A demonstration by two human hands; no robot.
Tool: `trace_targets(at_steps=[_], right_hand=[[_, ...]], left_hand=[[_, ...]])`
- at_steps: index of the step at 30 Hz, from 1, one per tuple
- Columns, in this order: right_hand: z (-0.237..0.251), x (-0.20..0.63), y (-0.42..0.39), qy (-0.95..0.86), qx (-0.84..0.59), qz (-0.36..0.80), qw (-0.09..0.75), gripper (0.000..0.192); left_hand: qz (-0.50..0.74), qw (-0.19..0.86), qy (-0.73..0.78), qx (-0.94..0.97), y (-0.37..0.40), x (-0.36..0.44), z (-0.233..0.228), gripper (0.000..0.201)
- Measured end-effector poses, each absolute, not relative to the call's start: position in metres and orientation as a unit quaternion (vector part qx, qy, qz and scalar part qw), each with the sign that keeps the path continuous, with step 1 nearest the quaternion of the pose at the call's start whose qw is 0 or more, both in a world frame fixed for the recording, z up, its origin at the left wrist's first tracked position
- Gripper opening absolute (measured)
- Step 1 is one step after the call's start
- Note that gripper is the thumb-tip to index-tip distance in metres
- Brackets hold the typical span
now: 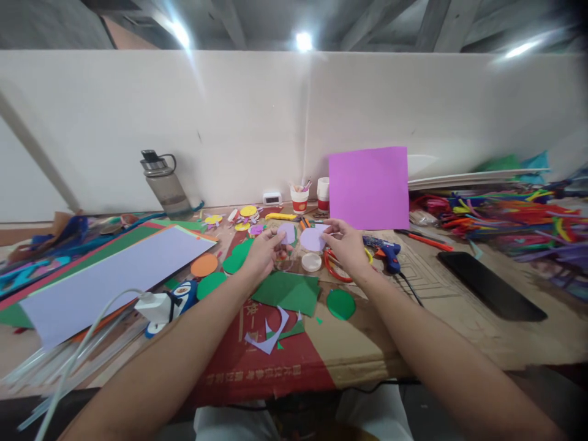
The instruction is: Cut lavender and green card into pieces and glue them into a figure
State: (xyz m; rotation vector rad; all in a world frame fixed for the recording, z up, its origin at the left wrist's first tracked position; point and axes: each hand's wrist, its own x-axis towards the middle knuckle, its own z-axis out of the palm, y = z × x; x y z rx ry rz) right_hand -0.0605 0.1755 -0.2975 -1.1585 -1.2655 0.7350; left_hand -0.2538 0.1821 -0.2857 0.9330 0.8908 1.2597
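My left hand (pixel 263 252) is closed with its fingertips on a small lavender paper piece (pixel 288 232), rounded at the edge. Between the fingers and thumb of my right hand (pixel 346 246) is a lavender paper circle (pixel 312 239). The two pieces are held a little apart above the table. Just below them lies a small white round lid (pixel 311 263). Green paper circles (pixel 340 304) and a dark green sheet (pixel 289 293) lie nearer to me, with lavender paper offcuts (pixel 271 337) in front.
A blue glue gun (pixel 390 254) with a cord lies right of my right hand, and a black phone (pixel 489 286) farther right. A purple sheet (pixel 367 187) leans on the wall. Coloured sheets (pixel 119 278), a water bottle (pixel 166 184) and a white plug (pixel 156 306) are on the left.
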Motion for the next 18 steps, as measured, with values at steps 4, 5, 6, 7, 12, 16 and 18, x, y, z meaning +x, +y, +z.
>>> trace_targets(at_steps=[4, 5, 6, 7, 12, 16, 18], right_hand=[[-0.299, -0.059, 0.179, -0.536, -0.494, 0.319, 0.605, 0.036], [-0.3, -0.059, 0.18, -0.538, -0.491, 0.318, 0.608, 0.036], [-0.3, -0.059, 0.18, -0.54, -0.487, 0.317, 0.608, 0.036], [-0.3, -0.06, 0.18, -0.543, -0.484, 0.318, 0.608, 0.037], [-0.298, -0.058, 0.18, -0.527, -0.487, 0.341, 0.607, 0.045], [-0.301, -0.057, 0.181, -0.479, -0.497, 0.395, 0.606, 0.04], [-0.303, -0.059, 0.182, -0.449, -0.479, 0.441, 0.612, 0.03]], left_hand=[[0.613, 0.583, 0.385, 0.369, 0.187, -0.257, -0.284, 0.017], [0.623, 0.578, 0.385, 0.361, 0.188, -0.258, -0.284, 0.016], [0.629, 0.574, 0.385, 0.355, 0.189, -0.258, -0.284, 0.016], [0.634, 0.572, 0.385, 0.35, 0.19, -0.259, -0.284, 0.016], [0.68, 0.547, 0.35, 0.34, 0.196, -0.265, -0.281, 0.019], [0.668, 0.535, 0.333, 0.396, 0.195, -0.267, -0.277, 0.027], [0.617, 0.549, 0.354, 0.44, 0.19, -0.262, -0.279, 0.031]])
